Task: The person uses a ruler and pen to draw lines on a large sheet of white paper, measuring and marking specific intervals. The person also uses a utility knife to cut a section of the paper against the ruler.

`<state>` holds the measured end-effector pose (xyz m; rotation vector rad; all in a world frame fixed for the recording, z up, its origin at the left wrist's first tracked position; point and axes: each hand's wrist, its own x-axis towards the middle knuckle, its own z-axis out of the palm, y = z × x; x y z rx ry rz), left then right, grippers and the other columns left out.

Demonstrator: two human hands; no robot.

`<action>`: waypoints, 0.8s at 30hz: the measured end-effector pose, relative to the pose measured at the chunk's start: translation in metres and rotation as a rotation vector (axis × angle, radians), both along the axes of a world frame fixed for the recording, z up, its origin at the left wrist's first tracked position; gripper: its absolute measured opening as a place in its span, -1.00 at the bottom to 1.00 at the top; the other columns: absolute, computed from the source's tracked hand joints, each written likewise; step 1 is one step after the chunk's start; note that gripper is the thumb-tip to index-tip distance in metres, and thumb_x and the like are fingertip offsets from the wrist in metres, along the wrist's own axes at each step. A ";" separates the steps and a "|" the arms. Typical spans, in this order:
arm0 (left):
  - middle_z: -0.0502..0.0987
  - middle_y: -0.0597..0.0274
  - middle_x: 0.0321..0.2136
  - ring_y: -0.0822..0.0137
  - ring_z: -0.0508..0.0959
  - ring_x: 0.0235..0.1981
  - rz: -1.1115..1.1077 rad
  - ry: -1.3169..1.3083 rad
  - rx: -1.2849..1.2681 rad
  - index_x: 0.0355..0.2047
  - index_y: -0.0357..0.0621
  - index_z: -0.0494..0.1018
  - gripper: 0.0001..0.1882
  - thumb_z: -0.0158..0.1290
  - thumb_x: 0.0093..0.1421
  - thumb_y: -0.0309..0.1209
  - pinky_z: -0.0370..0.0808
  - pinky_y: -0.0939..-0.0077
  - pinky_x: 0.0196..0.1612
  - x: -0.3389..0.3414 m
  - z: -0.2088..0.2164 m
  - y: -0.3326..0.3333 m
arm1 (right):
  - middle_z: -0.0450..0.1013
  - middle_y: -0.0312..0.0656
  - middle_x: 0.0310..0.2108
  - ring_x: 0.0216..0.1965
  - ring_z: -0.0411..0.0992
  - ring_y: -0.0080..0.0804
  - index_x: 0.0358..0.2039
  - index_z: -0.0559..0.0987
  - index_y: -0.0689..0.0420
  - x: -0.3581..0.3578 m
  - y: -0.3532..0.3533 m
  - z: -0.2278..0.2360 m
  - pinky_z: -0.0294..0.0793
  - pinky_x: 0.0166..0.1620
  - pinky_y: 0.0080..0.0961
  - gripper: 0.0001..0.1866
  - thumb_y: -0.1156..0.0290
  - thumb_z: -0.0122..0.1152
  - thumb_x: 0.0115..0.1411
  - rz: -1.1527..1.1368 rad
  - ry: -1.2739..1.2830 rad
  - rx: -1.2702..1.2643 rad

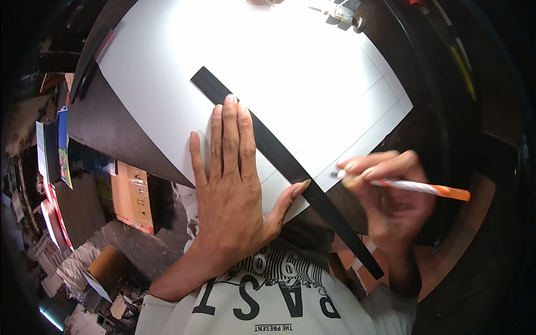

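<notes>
A large white sheet (162,106) lies on a dark table, with thin ruled lines toward its right side and near corner. Across it runs a long black straightedge (279,153), slanting from the upper left down past the sheet's near edge. My left hand (231,178) lies flat with fingers stretched out, fingertips and thumb pressing on the straightedge. To the right of the straightedge, my right hand (391,195) pinches a white and orange pen (441,191), its tip pointing left just above the near edge of the sheet. That hand is a little blurred.
Metal blocks (345,15) rest at the sheet's far edge under a bright glare. A dark bar-like object (89,67) sits on its left corner. Left of the table stand a cardboard box (131,195) and a brown cylinder (111,265) among clutter.
</notes>
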<state>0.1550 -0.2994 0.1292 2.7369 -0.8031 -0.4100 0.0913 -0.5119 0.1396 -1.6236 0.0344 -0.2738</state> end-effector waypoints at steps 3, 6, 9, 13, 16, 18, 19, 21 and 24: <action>-0.24 -0.33 0.48 -0.14 -0.29 0.53 0.004 -0.011 -0.017 0.47 -0.41 -0.29 0.17 0.10 0.25 0.15 -0.40 -0.17 0.48 0.000 0.000 0.000 | 0.60 0.03 -0.26 -0.20 0.63 -0.37 -0.27 0.49 0.28 -0.014 0.009 -0.010 0.65 -0.12 -0.53 -0.78 0.77 0.35 0.16 -0.024 0.088 0.001; -0.23 -0.33 0.48 -0.14 -0.29 0.53 0.005 -0.023 0.011 0.47 -0.41 -0.29 0.17 0.10 0.25 0.16 -0.40 -0.17 0.48 0.000 0.000 0.000 | 0.61 0.04 -0.26 -0.20 0.64 -0.35 -0.27 0.49 0.29 -0.014 0.015 -0.018 0.65 -0.12 -0.52 -0.78 0.77 0.34 0.16 -0.052 0.075 0.024; -0.23 -0.32 0.48 -0.14 -0.28 0.53 0.010 -0.037 -0.018 0.47 -0.40 -0.28 0.17 0.10 0.25 0.17 -0.41 -0.17 0.48 -0.002 -0.002 0.000 | 0.62 0.04 -0.27 -0.20 0.64 -0.34 -0.27 0.49 0.29 -0.017 0.013 -0.021 0.66 -0.12 -0.51 -0.78 0.77 0.35 0.15 -0.061 0.054 0.008; -0.23 -0.31 0.48 -0.13 -0.28 0.53 0.012 -0.037 -0.008 0.47 -0.39 -0.28 0.16 0.08 0.25 0.18 -0.41 -0.17 0.49 -0.003 -0.003 0.000 | 0.62 0.05 -0.28 -0.20 0.65 -0.32 -0.28 0.49 0.29 -0.017 0.014 -0.022 0.66 -0.11 -0.49 -0.78 0.77 0.36 0.14 -0.062 0.052 0.018; -0.23 -0.31 0.48 -0.12 -0.28 0.53 0.012 -0.033 -0.003 0.47 -0.38 -0.29 0.17 0.08 0.25 0.19 -0.41 -0.17 0.49 -0.002 -0.002 0.000 | 0.62 0.05 -0.27 -0.19 0.65 -0.31 -0.28 0.48 0.29 -0.017 0.014 -0.022 0.66 -0.11 -0.49 -0.77 0.77 0.37 0.14 -0.061 0.040 0.011; -0.23 -0.30 0.48 -0.12 -0.28 0.53 0.015 -0.031 0.006 0.47 -0.38 -0.29 0.17 0.08 0.24 0.20 -0.41 -0.17 0.49 -0.002 -0.001 0.000 | 0.62 0.05 -0.28 -0.20 0.65 -0.32 -0.27 0.48 0.29 -0.016 0.013 -0.023 0.66 -0.12 -0.49 -0.77 0.76 0.37 0.14 -0.058 0.036 -0.004; -0.24 -0.30 0.48 -0.12 -0.29 0.53 0.016 -0.026 0.009 0.47 -0.38 -0.28 0.17 0.08 0.24 0.20 -0.41 -0.17 0.49 -0.001 -0.001 0.000 | 0.62 0.05 -0.28 -0.20 0.65 -0.32 -0.27 0.48 0.29 -0.015 0.014 -0.023 0.66 -0.12 -0.49 -0.76 0.76 0.37 0.14 -0.056 0.033 -0.022; -0.24 -0.31 0.48 -0.11 -0.29 0.53 0.019 -0.024 0.008 0.47 -0.38 -0.28 0.17 0.08 0.24 0.20 -0.42 -0.17 0.49 -0.002 -0.002 0.001 | 0.62 0.05 -0.29 -0.21 0.65 -0.33 -0.27 0.48 0.29 -0.016 0.015 -0.021 0.66 -0.12 -0.49 -0.76 0.77 0.37 0.14 -0.054 0.032 -0.040; -0.23 -0.32 0.47 -0.12 -0.30 0.53 0.014 -0.026 0.007 0.46 -0.39 -0.27 0.17 0.08 0.24 0.20 -0.42 -0.17 0.49 -0.002 -0.003 0.000 | 0.62 0.04 -0.29 -0.22 0.64 -0.35 -0.27 0.47 0.28 -0.017 0.015 -0.020 0.65 -0.13 -0.49 -0.76 0.76 0.36 0.15 -0.052 0.035 -0.071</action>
